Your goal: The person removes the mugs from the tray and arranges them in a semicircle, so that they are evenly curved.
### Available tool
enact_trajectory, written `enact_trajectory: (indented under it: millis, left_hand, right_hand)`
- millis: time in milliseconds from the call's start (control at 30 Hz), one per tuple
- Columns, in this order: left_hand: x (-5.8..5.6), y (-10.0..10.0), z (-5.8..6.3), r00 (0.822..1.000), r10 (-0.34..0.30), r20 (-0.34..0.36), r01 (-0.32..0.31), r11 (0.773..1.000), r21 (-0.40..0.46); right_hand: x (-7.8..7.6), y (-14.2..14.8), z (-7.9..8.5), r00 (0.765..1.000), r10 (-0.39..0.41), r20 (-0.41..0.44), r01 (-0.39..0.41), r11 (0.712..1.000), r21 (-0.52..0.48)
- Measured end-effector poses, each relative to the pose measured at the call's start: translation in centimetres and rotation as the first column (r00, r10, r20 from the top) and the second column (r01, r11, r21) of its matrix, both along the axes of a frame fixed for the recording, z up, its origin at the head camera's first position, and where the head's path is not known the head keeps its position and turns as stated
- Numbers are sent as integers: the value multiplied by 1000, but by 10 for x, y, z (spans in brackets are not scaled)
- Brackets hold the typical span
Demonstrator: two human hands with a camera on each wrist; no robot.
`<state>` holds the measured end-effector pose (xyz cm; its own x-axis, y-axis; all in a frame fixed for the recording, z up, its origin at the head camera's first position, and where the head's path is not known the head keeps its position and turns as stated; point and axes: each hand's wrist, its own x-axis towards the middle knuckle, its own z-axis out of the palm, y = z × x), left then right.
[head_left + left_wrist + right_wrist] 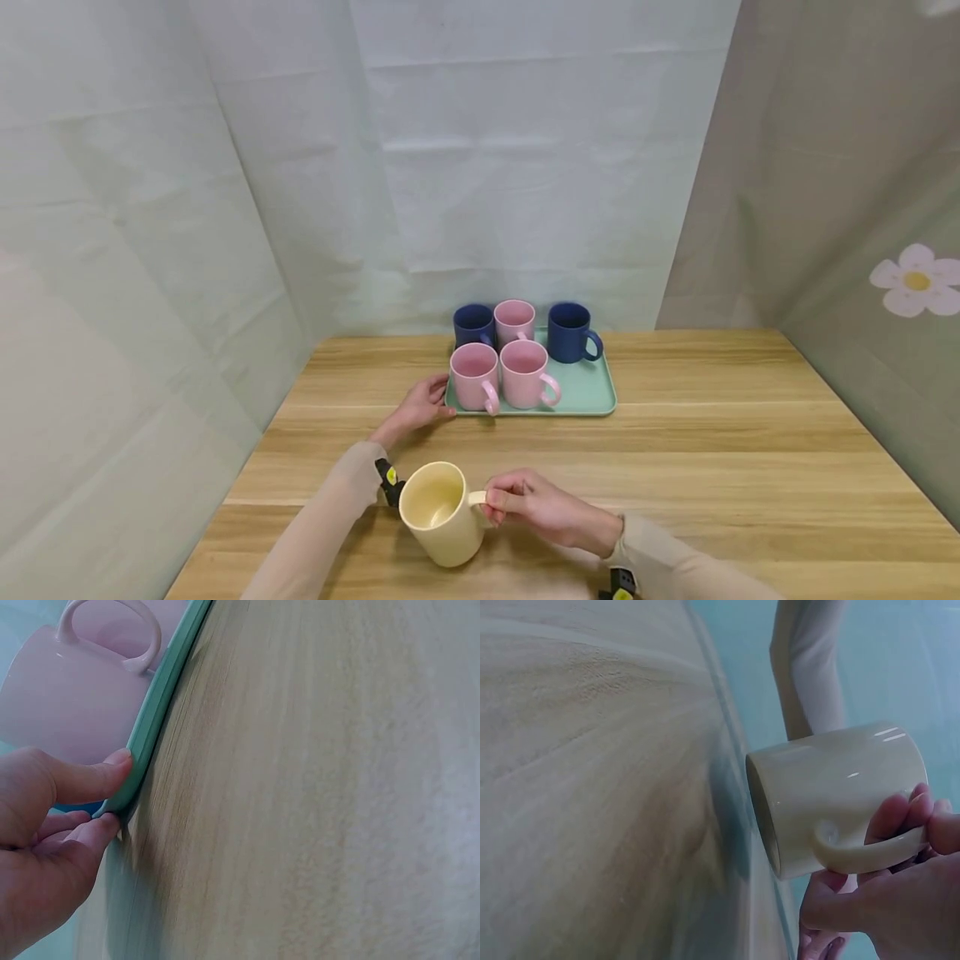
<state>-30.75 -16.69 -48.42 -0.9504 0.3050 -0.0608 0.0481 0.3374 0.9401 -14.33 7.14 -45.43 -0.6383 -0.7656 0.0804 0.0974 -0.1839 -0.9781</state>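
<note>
In the head view, my right hand (543,508) holds a pale yellow mug (450,533) by its handle, over the near part of the table. The mug's inside shows bare, and the right wrist view shows the fingers around the handle (870,855). Farther forward, my left hand (422,406) is at the front left corner of a mint green tray (581,396). Its thumb lies on the rim with fingertips under the edge, pinching the tray (159,697). Closest to that hand stands a pink mug (472,385), upright on the tray.
Beside it stands another pink mug (522,379). Behind them are a third pink mug (514,321), a navy mug (472,325) at left and another navy mug (567,337) at right. The tray sits near the wooden table's (712,467) back edge, before a hanging pale cloth (525,167).
</note>
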Motion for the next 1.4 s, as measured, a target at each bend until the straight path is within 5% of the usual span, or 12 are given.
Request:
enact_trajectory:
  millis: [700, 1167, 1400]
  left_hand:
    - [-1, -3, -2, 1000, -13, 5, 13, 1000, 3]
    - [-1, -3, -2, 1000, -12, 8, 12, 1000, 13]
    - [2, -6, -2, 998, -44, -54, 45, 999, 15]
  right_hand:
    - [7, -16, -11, 994, 106, -27, -107, 994, -26]
    - [10, -19, -10, 978, 189, -91, -179, 978, 112]
    - [11, -21, -12, 967, 229, -108, -211, 965, 155]
